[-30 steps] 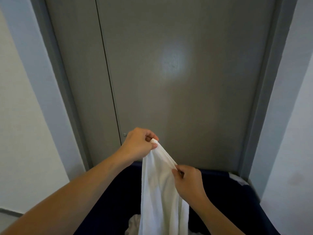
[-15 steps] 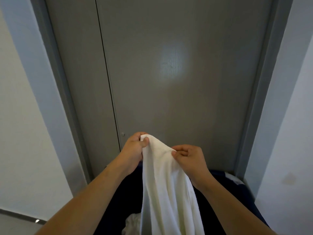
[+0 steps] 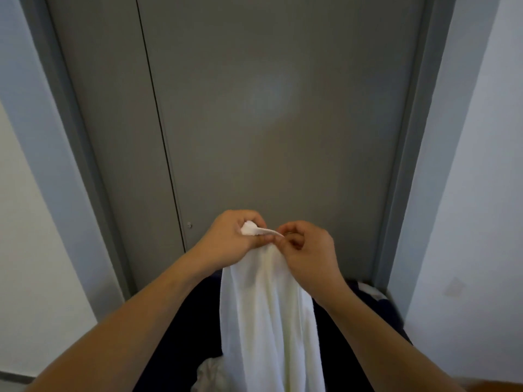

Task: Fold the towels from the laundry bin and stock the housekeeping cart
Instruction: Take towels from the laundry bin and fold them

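Observation:
A white towel (image 3: 266,315) hangs straight down from both my hands at chest height. My left hand (image 3: 229,239) grips its top corner, a bit of cloth bunched in the fist. My right hand (image 3: 308,250) pinches the top edge right beside it, the two hands almost touching. Below them is the dark navy laundry bin (image 3: 175,335), with more crumpled white cloth (image 3: 210,376) lying in its bottom. The towel's lower end runs out of view.
A grey closed door (image 3: 283,123) with a grey frame (image 3: 410,165) stands directly behind the bin. Pale walls flank it on both sides. A striped bit of cloth (image 3: 365,288) shows at the bin's far right corner.
My right hand has slid up along the towel's edge to meet my left hand. Both hands have lifted the towel a little higher.

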